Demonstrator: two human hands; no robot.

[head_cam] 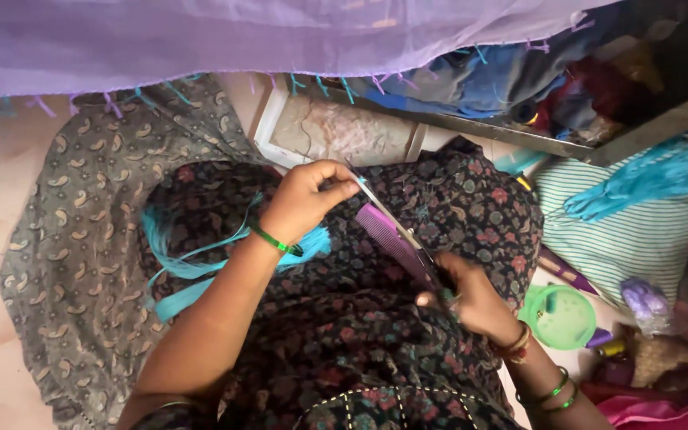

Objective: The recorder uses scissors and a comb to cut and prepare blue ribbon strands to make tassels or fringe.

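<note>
My left hand (302,201) is closed over a bundle of turquoise threads (189,271) that trail across my lap to the left. Its fingertips pinch close to the tip of a pair of scissors (388,211). My right hand (471,299) grips the scissors' handles low on my lap, blades pointing up and left toward the left hand. A purple comb (384,235) lies alongside the blades, its lower end under the right hand. Both wrists wear green bangles. Whether the blades touch the threads is hidden by the fingers.
A lilac cloth with turquoise fringe (201,36) hangs across the top. A turquoise tassel (646,179) rests on a striped cloth (623,231) at right. A green round lid (560,317), thread spools and piled fabrics crowd the right side. A white-framed tile (336,131) lies ahead.
</note>
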